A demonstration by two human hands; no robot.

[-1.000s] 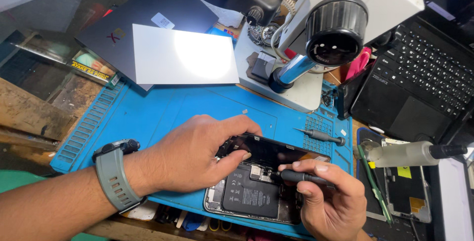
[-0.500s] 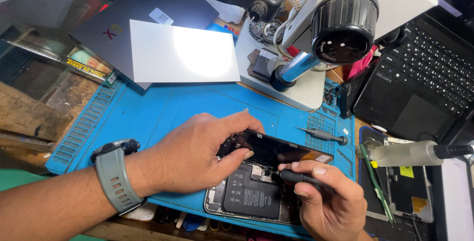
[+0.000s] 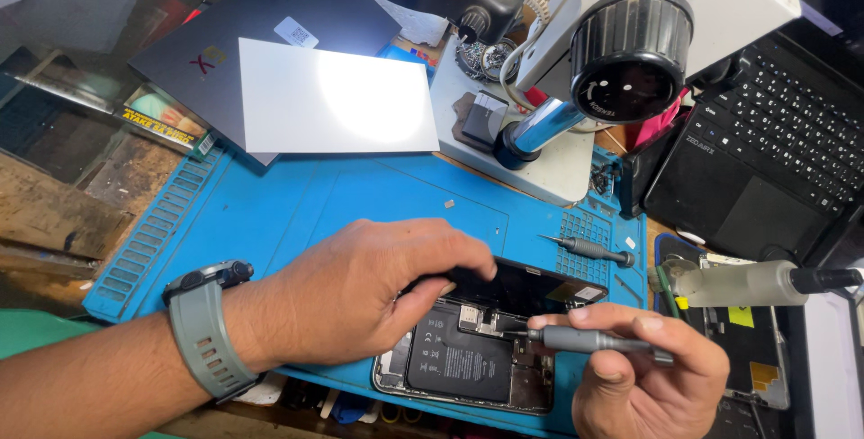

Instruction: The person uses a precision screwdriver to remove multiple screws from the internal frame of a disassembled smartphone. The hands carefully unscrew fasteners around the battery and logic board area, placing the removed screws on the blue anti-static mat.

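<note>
Right-hand fingers [image 3: 601, 318] pinching a grey screwdriver [image 3: 585, 341], shaft lying level, tip leftward into the opened phone [image 3: 468, 358].

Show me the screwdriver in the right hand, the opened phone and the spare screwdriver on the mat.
held screwdriver [image 3: 589, 341], head view, grey handle.
opened phone [image 3: 459, 362], head view, black battery.
spare screwdriver [image 3: 594, 250], head view, handle.
</note>
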